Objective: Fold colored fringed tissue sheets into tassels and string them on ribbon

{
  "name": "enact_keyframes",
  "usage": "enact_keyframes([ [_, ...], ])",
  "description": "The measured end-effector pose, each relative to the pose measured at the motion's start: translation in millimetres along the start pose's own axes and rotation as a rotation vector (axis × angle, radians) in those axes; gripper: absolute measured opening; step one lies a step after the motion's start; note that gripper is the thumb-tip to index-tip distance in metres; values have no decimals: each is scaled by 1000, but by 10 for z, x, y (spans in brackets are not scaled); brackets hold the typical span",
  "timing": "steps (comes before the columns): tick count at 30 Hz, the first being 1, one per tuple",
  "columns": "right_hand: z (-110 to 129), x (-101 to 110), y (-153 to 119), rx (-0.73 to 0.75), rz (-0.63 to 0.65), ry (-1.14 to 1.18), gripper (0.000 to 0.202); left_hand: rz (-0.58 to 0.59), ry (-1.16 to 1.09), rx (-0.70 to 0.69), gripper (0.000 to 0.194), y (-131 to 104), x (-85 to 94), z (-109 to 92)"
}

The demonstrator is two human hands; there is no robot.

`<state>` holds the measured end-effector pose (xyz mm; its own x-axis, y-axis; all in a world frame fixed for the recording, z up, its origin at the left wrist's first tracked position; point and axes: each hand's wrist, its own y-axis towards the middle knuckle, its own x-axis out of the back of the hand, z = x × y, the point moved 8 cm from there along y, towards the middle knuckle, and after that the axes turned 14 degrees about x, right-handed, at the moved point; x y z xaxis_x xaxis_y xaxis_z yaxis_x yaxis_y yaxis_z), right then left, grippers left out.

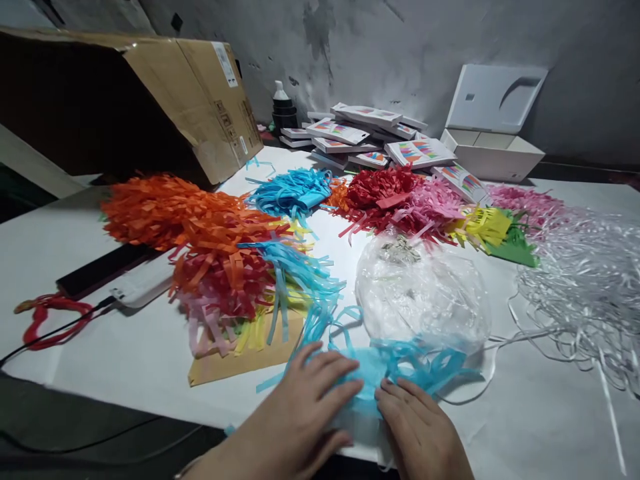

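A piece of blue fringed paper [373,368] lies near the table's front edge, its cut strips spreading left and right. My left hand [313,400] rests over its left part, fingers apart. At its right part, my right hand [420,420] touches the near edge with the fingers together; whether anything is pinched under them is hidden. Just beyond is a clear plastic bag [420,293]. To the left, orange fringed paper [170,213] is piled with red, pink, yellow and blue strips, over a brown card [245,363].
Behind are stacked flat packs [370,117], an open white box [493,157] and a large cardboard box [200,100]. White stringy strips [590,287] cover the right side. A power bank [143,280] with a cable lies left. Red fringes [383,197] sit mid-back.
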<state>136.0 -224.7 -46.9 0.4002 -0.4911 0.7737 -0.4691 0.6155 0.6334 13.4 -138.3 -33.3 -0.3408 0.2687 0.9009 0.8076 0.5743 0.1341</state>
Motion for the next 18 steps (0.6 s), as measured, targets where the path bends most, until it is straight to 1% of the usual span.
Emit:
enact_keyframes([
  [1, -9, 18, 8, -14, -22, 12, 33, 5, -56, -17, 38, 14, -85, -52],
  [3, -51, 32, 11, -68, -57, 53, 28, -27, -166, 20, 36, 58, -220, -51],
  [6, -160, -4, 5, -209, -79, 54, 17, -59, -252, 177, 32, 131, -342, 98],
  [9, -273, -116, 25, -353, -36, -30, 18, -47, -157, 368, 25, 203, -382, 244],
  [12, -362, -265, 47, -435, 52, -95, 22, 19, -18, 509, 20, 275, -411, 312],
  [15, -415, -315, 33, -419, 111, -195, 21, 68, 60, 542, 17, 337, -422, 308],
  [18, -473, -194, -43, -422, 124, -370, 21, 84, 92, 533, 16, 364, -415, 296],
])
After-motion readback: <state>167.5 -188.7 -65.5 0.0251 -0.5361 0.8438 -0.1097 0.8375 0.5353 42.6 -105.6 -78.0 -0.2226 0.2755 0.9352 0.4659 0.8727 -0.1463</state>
